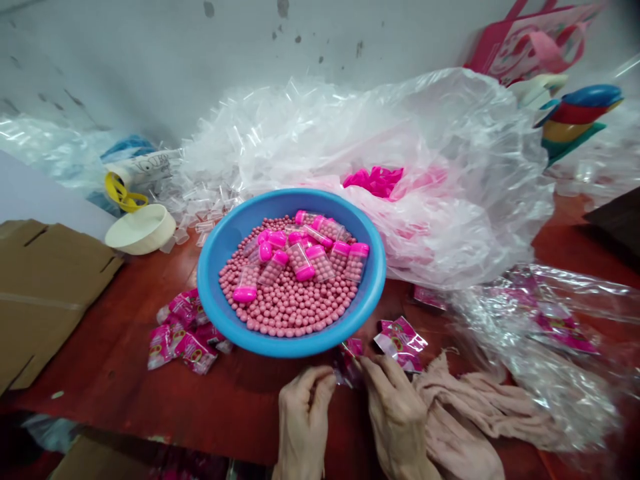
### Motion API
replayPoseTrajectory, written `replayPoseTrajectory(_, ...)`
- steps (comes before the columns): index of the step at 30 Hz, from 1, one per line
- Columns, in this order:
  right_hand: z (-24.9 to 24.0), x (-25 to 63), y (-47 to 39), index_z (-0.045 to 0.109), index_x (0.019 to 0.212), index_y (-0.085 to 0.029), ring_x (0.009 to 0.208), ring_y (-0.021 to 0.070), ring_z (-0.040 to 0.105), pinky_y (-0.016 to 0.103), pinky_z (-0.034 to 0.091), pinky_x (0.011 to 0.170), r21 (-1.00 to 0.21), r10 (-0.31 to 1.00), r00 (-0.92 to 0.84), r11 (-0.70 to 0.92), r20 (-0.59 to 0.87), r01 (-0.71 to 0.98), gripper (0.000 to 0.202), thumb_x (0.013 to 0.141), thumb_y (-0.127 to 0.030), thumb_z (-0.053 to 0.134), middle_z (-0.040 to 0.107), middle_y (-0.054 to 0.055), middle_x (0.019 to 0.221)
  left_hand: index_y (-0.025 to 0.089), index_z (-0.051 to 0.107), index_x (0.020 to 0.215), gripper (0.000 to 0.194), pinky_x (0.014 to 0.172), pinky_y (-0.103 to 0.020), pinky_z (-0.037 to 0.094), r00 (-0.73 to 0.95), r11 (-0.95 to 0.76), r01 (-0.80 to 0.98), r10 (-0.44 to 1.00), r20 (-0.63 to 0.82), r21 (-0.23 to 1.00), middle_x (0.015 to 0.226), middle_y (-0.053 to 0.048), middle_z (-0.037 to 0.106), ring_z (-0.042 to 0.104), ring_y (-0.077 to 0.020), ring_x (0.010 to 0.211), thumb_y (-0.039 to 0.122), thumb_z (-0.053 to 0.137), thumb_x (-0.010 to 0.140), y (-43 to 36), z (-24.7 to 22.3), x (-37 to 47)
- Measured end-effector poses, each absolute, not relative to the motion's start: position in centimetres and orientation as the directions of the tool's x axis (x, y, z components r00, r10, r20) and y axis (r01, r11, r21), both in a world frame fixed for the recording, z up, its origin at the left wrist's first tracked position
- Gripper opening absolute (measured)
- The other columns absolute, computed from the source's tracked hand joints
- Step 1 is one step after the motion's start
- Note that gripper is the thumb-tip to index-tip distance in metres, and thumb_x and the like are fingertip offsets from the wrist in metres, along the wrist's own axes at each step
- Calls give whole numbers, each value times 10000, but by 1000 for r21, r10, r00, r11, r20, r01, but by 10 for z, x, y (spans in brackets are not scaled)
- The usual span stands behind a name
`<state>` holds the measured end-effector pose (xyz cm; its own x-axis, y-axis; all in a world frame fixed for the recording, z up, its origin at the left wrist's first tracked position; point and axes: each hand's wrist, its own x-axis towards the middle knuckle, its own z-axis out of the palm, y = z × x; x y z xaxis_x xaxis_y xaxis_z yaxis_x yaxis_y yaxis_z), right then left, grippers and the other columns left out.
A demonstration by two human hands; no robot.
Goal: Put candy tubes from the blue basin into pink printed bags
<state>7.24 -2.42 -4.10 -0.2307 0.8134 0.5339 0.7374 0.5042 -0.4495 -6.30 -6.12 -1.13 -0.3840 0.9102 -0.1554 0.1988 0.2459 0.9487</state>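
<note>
A small pink printed packet [349, 363] lies between my two hands, just below the blue basin [210, 287]. My left hand [306, 407] has thumb and fingers pinched together at the packet's clear left edge. The fingers of my right hand [393, 407] are closed on its right side. Pink beads [295, 307] fill the basin, and several clear bottles with bright pink caps [300, 260] rest on them. Another pink packet [401, 342] is just above my right hand. To the left of the basin is a pile of pink packets [183, 330].
A beige cloth [480, 407] lies right of my right hand, beside clear plastic wrap [565, 373]. Behind the basin are large plastic bags [450, 147], with pink caps [375, 180] in one. A white bowl [143, 230] and cardboard [45, 293] are at left.
</note>
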Motion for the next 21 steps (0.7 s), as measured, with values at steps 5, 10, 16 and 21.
replayPoseTrajectory(5,-31,76,-33,713,921,-228,699,175,623,266,532,627,-504,774,-275,595,571,626,195,883,-139,544,681,47,751,150,777,741,196,617,-260,512,-333,283,-145,888,-316,948,649,-55,739,633,-180,621,331,703,746,-45,1,-53)
replayPoseTrajectory(10,-23,71,-36,629,1048,-165,830,218,664,310,574,680,-690,882,-129,438,453,576,206,856,-239,620,669,93,923,195,793,775,110,645,-242,508,-308,275,-437,849,-430,856,635,-28,746,625,-138,603,266,723,732,-44,4,-47)
replayPoseTrajectory(16,-13,66,-41,607,794,-198,532,112,629,173,522,501,-823,915,-177,404,363,399,149,907,-160,516,629,-19,648,180,787,695,52,630,-210,476,-297,248,-538,839,-457,805,641,-20,737,585,-108,590,210,790,652,-50,7,-46)
replayPoseTrajectory(21,4,77,-38,651,995,-243,636,142,677,213,560,594,-820,873,-255,480,415,310,191,901,-148,516,699,8,748,172,771,612,116,586,-222,438,-291,216,-538,860,-420,815,561,-9,665,540,-114,559,268,834,592,-59,15,-50)
